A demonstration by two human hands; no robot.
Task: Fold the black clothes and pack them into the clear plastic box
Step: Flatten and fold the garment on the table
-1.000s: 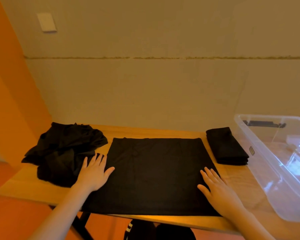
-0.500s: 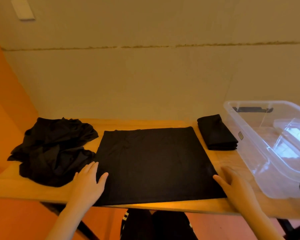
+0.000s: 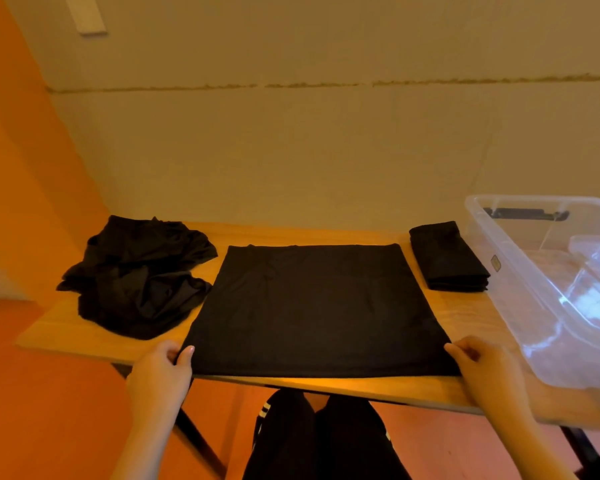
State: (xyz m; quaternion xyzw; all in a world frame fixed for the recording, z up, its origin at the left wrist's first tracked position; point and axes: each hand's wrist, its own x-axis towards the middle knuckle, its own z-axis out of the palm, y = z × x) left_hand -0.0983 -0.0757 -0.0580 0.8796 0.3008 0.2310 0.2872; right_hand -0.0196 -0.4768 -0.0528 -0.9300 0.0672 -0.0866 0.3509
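A black garment (image 3: 312,306) lies flat as a wide rectangle in the middle of the wooden table (image 3: 465,323). My left hand (image 3: 161,370) pinches its near left corner, thumb on top of the cloth. My right hand (image 3: 482,367) pinches the near right corner the same way. A small folded black garment (image 3: 445,258) lies to the right of it, beside the clear plastic box (image 3: 520,271). A crumpled heap of black clothes (image 3: 136,275) sits at the table's left end.
The clear box reaches past the table's right end and has a black handle (image 3: 525,213) at its far wall. A beige wall runs close behind the table. An orange wall and floor lie to the left. My legs in dark trousers (image 3: 319,438) are under the near edge.
Both hands slid back from lying flat on the garment to its near corners and closed on them. The camera view shifted, so the table sits further from me.
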